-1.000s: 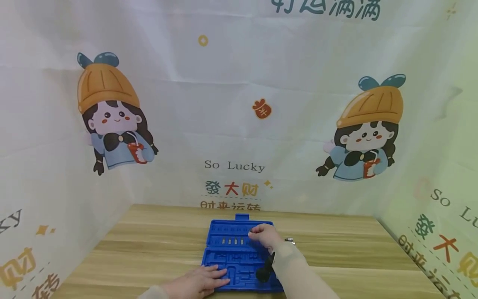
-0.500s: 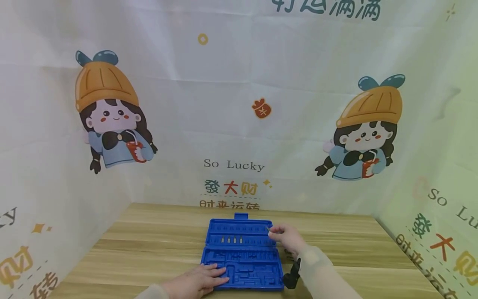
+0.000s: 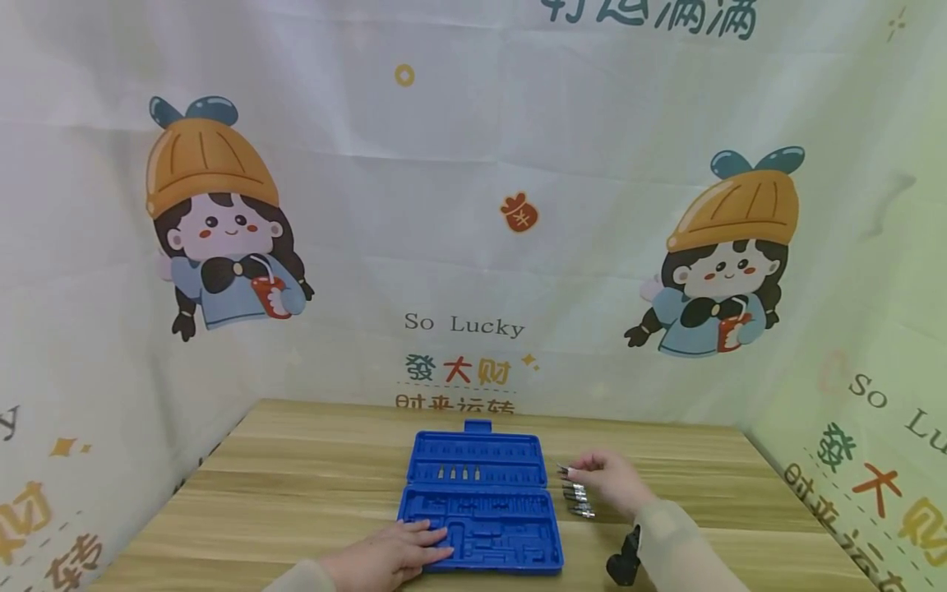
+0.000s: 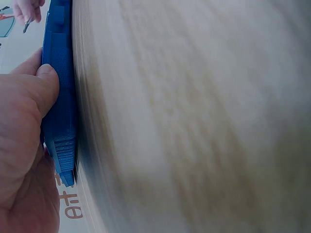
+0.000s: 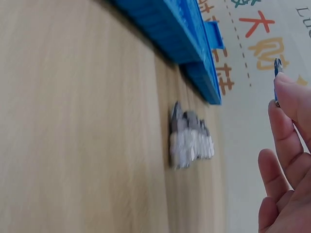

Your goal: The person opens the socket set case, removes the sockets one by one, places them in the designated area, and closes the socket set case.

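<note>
An open blue plastic bit case (image 3: 510,559) lies on the wooden table. My left hand (image 3: 392,555) rests on its near left corner, with fingers spread straight over the tray. The left wrist view shows the thumb (image 4: 47,80) against the case's edge. Right of the case, my right hand (image 3: 610,478) pinches a small screwdriver bit (image 5: 278,67) between thumb and fingertips. Below that hand, several metal pieces (image 3: 579,497) lie in a row on the table, silver with dark tips (image 5: 189,141). Several small bits (image 3: 459,474) stand in slots in the case's far half.
The wooden table (image 3: 296,460) reaches a printed cloth backdrop (image 3: 459,271) behind and at both sides. A black device (image 3: 625,559) is strapped at my right wrist. The case's latch tab (image 3: 478,427) points toward the backdrop.
My right hand has moved from over the case's far half rightward to above the row of metal pieces, carrying the screwdriver bit. My left hand has stayed on the case.
</note>
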The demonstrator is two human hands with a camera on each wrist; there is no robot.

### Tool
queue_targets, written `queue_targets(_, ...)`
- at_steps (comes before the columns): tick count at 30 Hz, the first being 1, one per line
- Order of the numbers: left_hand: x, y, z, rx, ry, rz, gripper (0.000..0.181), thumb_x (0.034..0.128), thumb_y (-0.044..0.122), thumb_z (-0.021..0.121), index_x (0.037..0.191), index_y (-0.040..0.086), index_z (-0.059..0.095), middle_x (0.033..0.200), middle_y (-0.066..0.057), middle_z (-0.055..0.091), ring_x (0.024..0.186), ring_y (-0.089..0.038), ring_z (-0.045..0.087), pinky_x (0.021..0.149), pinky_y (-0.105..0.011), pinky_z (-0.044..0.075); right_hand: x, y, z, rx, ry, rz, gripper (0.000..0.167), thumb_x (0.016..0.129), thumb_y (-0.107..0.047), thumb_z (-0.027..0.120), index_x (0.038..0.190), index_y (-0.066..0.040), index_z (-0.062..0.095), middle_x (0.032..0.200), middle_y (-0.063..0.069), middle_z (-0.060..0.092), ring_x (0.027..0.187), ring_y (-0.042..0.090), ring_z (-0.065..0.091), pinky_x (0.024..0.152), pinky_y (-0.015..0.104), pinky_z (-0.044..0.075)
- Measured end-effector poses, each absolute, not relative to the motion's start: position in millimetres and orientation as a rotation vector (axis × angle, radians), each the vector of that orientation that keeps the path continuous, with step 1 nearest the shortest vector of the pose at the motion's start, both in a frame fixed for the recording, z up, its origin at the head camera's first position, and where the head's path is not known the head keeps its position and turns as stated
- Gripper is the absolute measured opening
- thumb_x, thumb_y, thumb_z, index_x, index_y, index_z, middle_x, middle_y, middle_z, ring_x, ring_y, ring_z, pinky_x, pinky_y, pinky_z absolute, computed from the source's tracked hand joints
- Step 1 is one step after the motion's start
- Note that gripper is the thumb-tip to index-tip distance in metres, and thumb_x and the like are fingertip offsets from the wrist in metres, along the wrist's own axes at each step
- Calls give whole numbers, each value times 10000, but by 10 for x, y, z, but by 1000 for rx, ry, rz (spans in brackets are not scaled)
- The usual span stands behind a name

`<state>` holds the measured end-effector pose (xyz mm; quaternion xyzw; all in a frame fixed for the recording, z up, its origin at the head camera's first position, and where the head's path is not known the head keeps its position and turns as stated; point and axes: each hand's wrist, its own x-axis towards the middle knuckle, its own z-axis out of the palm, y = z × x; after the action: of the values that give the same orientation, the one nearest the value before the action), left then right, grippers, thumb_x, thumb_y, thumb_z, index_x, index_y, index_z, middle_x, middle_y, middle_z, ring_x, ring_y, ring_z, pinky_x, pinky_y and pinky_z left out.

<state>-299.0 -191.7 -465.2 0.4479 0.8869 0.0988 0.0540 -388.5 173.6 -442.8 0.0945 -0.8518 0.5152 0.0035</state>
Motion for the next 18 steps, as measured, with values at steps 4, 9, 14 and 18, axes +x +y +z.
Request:
queue_targets(4,-2993,-1919,-4664,1336,2691,302,443,1025,231,470,1465,197,436,1475,-76,433,1353,-306,394,1055,-429,378,-3846,1833,-4470,326,-2700,1579,130,876,-115,698,942,-5,677,917,40,667,891,166,579,826,403,452)
queue_targets(9,-2998,-1919,-4669,1345,2692,306,447,1021,219,479,1465,190,437,1475,-82,433,1352,-308,394,1054,-433,378,-3776,1926,-4519,395,-2710,1573,181,864,-115,710,959,36,675,903,33,658,850,157,558,762,343,449)
queue_targets(14,-2998,-1924,-4673,1351,2697,314,447,1020,223,482,1463,196,440,1473,-78,436,1352,-303,396,1050,-425,384,-3729,2019,-4578,457,-2758,1548,186,843,-134,734,933,20,684,865,16,643,812,154,538,714,320,434)
queue_targets(18,-2996,-1926,-4673,1350,2705,319,445,1020,222,480,1462,198,443,1471,-75,440,1350,-303,399,1048,-425,387,-3709,2082,-4634,551,-2765,1546,184,826,-112,742,913,37,678,869,28,657,828,157,560,741,331,448)
